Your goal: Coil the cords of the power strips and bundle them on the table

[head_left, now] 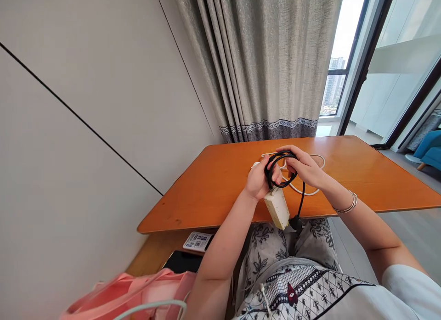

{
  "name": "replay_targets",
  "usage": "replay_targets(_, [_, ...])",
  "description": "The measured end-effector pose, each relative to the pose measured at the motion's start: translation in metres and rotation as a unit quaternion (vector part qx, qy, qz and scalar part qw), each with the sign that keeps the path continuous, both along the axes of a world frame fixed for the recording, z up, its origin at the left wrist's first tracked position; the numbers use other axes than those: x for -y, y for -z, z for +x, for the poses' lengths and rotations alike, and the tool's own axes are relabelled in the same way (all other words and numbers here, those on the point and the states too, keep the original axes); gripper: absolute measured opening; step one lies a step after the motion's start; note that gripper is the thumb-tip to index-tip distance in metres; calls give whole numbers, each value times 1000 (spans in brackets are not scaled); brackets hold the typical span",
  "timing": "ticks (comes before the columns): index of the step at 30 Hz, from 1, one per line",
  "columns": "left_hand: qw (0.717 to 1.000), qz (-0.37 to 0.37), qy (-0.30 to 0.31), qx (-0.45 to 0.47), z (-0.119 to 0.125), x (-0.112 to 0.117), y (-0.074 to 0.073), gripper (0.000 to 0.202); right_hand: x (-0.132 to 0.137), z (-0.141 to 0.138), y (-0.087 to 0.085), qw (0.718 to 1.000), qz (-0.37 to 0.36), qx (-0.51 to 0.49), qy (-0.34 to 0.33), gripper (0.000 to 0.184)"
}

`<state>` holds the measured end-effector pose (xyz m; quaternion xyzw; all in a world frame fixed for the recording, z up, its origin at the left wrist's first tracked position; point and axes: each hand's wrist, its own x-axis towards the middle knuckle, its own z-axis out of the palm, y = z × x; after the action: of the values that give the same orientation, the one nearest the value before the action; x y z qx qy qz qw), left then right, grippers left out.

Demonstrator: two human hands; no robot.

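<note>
My left hand (259,178) is closed around a coil of black cable (279,169) and the top of a cream power adapter (276,208), which hangs tilted over the near edge of the orange wooden table (361,173). My right hand (305,166) pinches the same coil from the right, fingers curled on the loops. A loose end of the black cable drops to a black plug (296,222) below the table edge. A white cable (312,189) lies looped on the table behind my hands.
A grey curtain (262,63) hangs behind the table, next to a window (336,81). On a lower wooden surface at left lie a white card (197,241) and a dark phone (182,261). A pink bag (138,294) sits at the bottom left.
</note>
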<state>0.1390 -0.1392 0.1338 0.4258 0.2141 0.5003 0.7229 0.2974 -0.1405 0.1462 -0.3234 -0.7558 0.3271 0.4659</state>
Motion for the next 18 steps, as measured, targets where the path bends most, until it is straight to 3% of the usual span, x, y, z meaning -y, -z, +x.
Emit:
replay_targets(5, [1000,9,7,4,3,2,-4,52,-4,-2,-7,984,118,105,86,23])
replay_targets(11, [999,-8,33,8,3,5,-9,50,-1,-5,-20,956,127,220,146,10])
replay_targets(14, [999,-13,47,1,2,5,-9,51,1,-4,-24,955,123,232,134,10])
replay_targets(18, [999,-6,39,5,-1,4,-8,52,-3,4,-19,982,107,153,28,9])
